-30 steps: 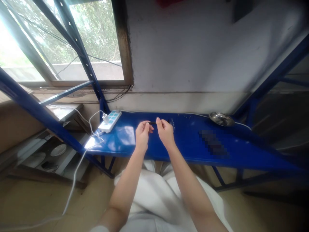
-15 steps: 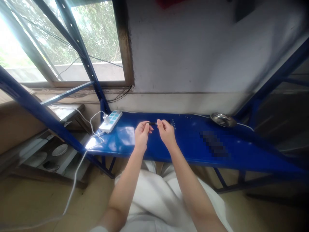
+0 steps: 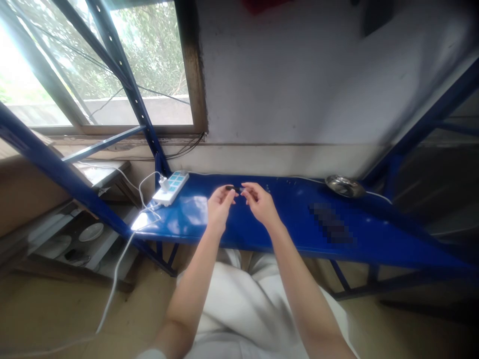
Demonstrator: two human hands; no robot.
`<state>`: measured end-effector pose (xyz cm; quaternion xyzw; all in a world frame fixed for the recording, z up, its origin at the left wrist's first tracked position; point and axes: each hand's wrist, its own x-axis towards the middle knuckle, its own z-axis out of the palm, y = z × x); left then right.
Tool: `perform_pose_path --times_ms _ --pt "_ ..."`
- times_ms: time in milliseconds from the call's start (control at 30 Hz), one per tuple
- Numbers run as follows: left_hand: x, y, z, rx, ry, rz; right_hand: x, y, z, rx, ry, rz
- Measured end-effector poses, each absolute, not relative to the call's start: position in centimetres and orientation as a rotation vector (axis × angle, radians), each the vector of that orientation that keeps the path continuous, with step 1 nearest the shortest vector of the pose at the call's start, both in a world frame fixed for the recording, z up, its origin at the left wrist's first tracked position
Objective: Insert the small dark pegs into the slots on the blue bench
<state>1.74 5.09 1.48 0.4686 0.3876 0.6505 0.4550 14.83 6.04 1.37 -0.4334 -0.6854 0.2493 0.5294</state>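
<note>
Hands (image 3: 218, 208) at slim black rod (image 3: 234, 188), perhaps plastic, glossy blue tabletop (image 3: 286, 224)

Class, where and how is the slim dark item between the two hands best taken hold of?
The slim dark item is probably best pinched by its dark end, the grip coming from the side of the left hand: it is thin and lies crosswise, with its paler end toward the right hand.

Power strip (image 3: 175, 184) left on table (image 3: 239, 224), rod (image 3: 232, 188) between left hand (image 3: 219, 207) and right hand (image 3: 261, 203), dish (image 3: 342, 185) rear right — wall (image 3: 284, 75) behind
</note>
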Motion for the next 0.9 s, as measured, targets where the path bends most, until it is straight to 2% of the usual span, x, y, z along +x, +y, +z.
perform_pose_path --times_ms 200,367,633,900 --pt "1.8 5.2 1.4 1.146 1.012 1.671 15.0 6.1 1.2 -1.059 -1.731 0.401" --pt "1.6 5.6 1.1 1.042 1.055 1.801 15.9 6.8 0.4 -1.191 -1.591 0.238" --pt "4.2 8.0 0.2 1.356 1.064 1.584 18.9 7.2 -0.4 -1.394 -1.328 0.314" --pt "8.8 11.2 -5.2 1.833 1.298 1.128 22.6 7.3 -3.6 -1.665 -1.222 0.391"
